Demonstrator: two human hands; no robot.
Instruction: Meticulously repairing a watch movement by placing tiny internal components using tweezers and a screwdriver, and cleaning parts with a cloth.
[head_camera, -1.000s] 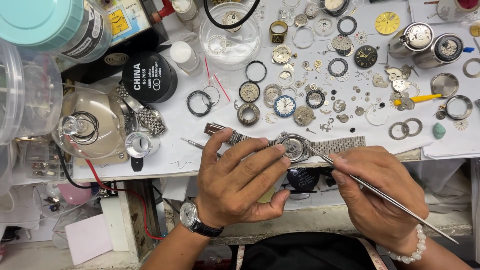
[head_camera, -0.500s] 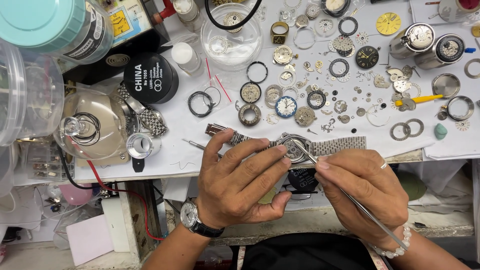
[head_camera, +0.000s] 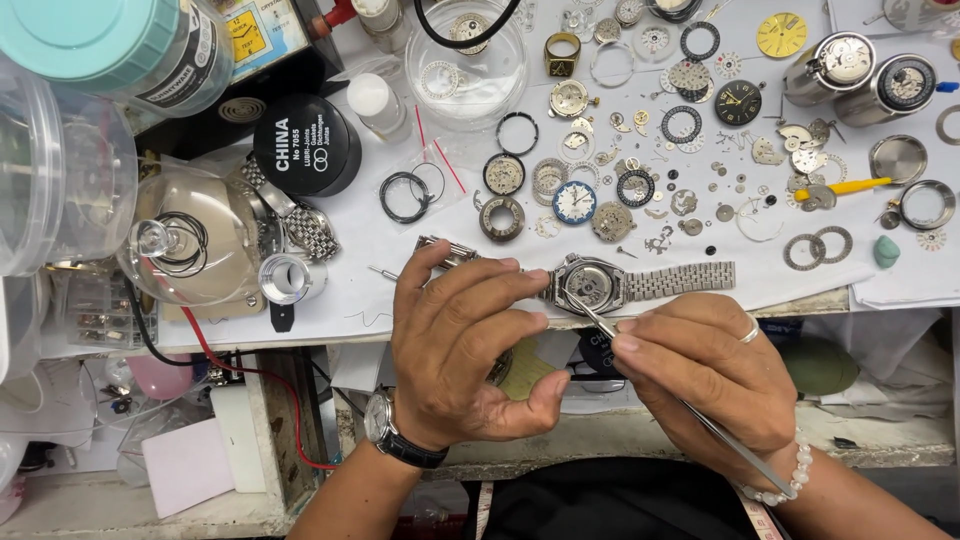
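Our left hand (head_camera: 465, 340) was curled, its fingertips pinning the steel wristwatch with its open case back (head_camera: 590, 285) at the near edge of the white work surface (head_camera: 400, 250); our right hand (head_camera: 705, 375) was closed around thin metal tweezers (head_camera: 690, 410), their tips inside the case. We judged the watch light but fragile, its exposed movement easily marred and its polished steel slippery, so best held by the case rim or the linked bracelet (head_camera: 680, 280). A round black tin with a white label (head_camera: 305, 145) sat to the upper left, a yellow card (head_camera: 245, 35) beyond it.
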